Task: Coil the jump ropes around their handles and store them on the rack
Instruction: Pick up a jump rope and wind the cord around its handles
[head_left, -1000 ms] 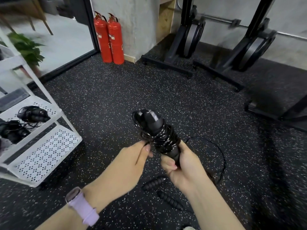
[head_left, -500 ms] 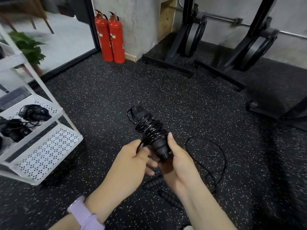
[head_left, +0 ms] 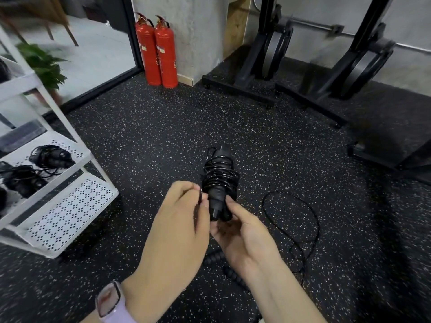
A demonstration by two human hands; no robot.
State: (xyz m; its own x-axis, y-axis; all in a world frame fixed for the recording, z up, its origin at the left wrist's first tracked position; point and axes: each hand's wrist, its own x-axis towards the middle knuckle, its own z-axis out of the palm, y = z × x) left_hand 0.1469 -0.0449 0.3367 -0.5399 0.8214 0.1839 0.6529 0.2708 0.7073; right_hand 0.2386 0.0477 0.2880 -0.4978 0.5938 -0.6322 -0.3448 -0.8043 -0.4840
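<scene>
A black jump rope (head_left: 219, 180) is coiled around its paired handles and held upright above the floor. My right hand (head_left: 242, 231) grips the lower end of the handles from below. My left hand (head_left: 184, 220) pinches the loose end of the rope at the left side of the coil. A second black jump rope (head_left: 291, 220) lies uncoiled on the floor to the right, its ribbed handles (head_left: 217, 257) partly hidden under my hands. The white rack (head_left: 70, 206) stands at the left, with coiled ropes (head_left: 51, 156) on its middle shelf.
Two red fire extinguishers (head_left: 156, 50) stand by the concrete pillar at the back. Black gym machines (head_left: 268, 61) on floor frames fill the back right. A potted plant (head_left: 44, 64) sits behind the rack. The rack's perforated bottom shelf (head_left: 77, 208) holds nothing.
The coiled bundle has dropped lower and tipped more upright. My right hand slid down to the handles' lower end, and my left hand moved up to the coil's side, pinching the rope end.
</scene>
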